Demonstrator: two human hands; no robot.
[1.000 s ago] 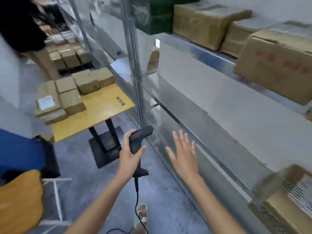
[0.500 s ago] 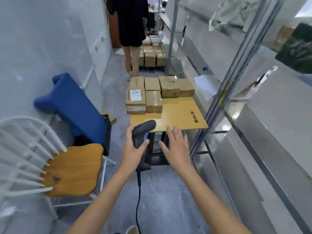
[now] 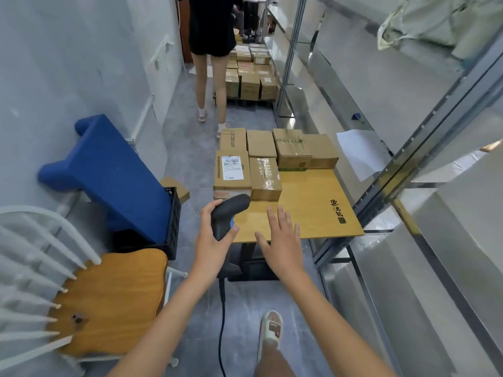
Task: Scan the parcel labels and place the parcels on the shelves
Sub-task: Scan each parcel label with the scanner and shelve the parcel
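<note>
My left hand (image 3: pixel 211 240) grips a black corded barcode scanner (image 3: pixel 227 213), its head aimed at the table. Just to its right, my right hand (image 3: pixel 283 240) is spread flat with straight fingers and holds nothing, hovering over the near edge of a yellow wooden table (image 3: pixel 307 210). Several brown cardboard parcels (image 3: pixel 261 159) lie on the table's far half. The nearest left parcel (image 3: pixel 232 170) carries a white shipping label on top. Metal shelves (image 3: pixel 408 148) run along the right side.
A person in black (image 3: pixel 211 50) stands in the aisle beyond the table, beside a pallet of stacked parcels (image 3: pixel 250 72). On the left are a blue cushion (image 3: pixel 109 172) on a black crate and a white chair with a wooden seat (image 3: pixel 109 297). A white paper (image 3: pixel 359 151) lies on the shelf.
The view swung left from the shelves to the aisle, and I have stepped closer to the table. Both hands now reach its near edge; the grip on the scanner is unchanged.
</note>
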